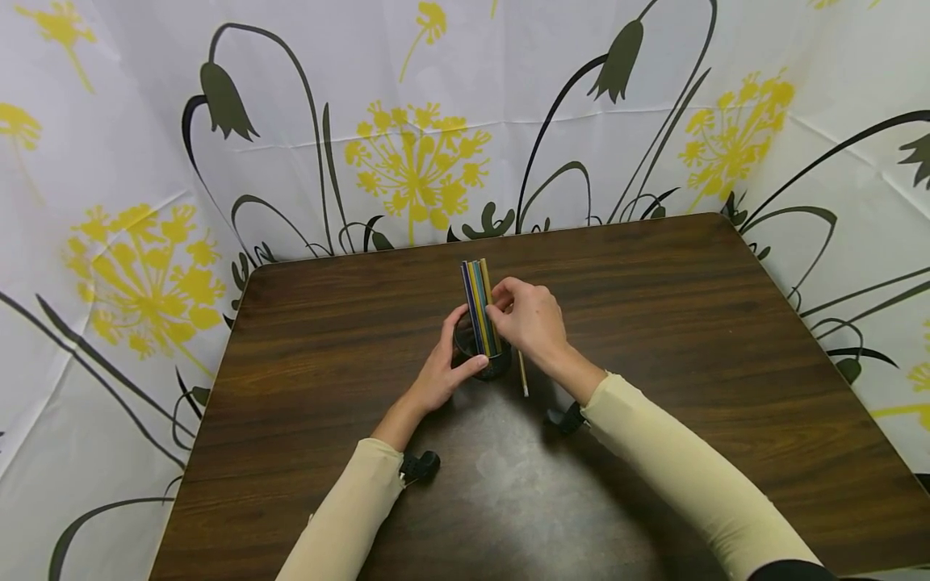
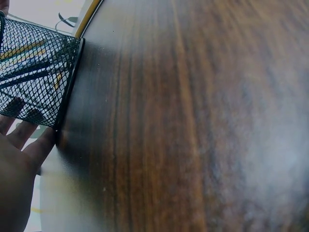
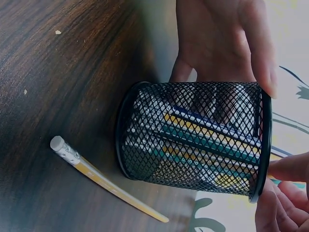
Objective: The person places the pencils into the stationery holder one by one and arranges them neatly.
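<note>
A black mesh pencil cup (image 1: 497,368) stands on the wooden table with several coloured pencils (image 1: 475,303) upright in it, blue, yellow and teal among them. My left hand (image 1: 441,368) holds the cup from its left side, thumb near the front rim; the left wrist view shows fingers against the mesh (image 2: 34,72). At the cup's rim, my right hand (image 1: 534,319) pinches the pencils with thumb and fingers; which of them it grips is hidden. A yellow pencil (image 3: 111,186) with a white eraser lies on the table beside the cup, below the right hand.
The brown wooden table (image 1: 334,323) extends around the cup on all sides. Behind it hangs a white curtain (image 1: 465,64) with yellow flowers and dark green stems. A dark wrist camera (image 1: 420,466) sits at the left cuff, another (image 1: 565,420) at the right cuff.
</note>
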`<state>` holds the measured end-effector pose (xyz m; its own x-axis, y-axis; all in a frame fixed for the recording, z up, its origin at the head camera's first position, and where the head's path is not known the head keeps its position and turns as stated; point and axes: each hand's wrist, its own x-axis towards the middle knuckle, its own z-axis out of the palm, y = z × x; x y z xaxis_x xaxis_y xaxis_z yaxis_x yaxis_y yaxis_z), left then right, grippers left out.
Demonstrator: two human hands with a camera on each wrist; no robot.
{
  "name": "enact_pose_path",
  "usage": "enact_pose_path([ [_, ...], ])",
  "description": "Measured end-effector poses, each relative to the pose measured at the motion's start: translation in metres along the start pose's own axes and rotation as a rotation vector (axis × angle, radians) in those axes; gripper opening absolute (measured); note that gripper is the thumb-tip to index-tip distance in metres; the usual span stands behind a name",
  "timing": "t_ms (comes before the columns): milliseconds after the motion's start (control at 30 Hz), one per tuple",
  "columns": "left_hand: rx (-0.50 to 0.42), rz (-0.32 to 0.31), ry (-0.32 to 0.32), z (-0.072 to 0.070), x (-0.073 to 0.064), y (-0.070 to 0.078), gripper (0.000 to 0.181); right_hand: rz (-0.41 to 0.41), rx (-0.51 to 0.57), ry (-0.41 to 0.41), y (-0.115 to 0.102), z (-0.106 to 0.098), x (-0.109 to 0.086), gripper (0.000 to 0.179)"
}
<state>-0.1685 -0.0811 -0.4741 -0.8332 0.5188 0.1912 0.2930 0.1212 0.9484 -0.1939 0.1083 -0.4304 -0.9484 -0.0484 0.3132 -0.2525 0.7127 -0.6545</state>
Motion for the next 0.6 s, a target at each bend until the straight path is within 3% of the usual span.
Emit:
enact_pose_path([
  [600,-0.023,0.013,-0.009,-0.0001,0.0002,-0.0005,0.080,0.038,0.011,-0.043,0.0001,-0.0013,0.0050,0.012],
])
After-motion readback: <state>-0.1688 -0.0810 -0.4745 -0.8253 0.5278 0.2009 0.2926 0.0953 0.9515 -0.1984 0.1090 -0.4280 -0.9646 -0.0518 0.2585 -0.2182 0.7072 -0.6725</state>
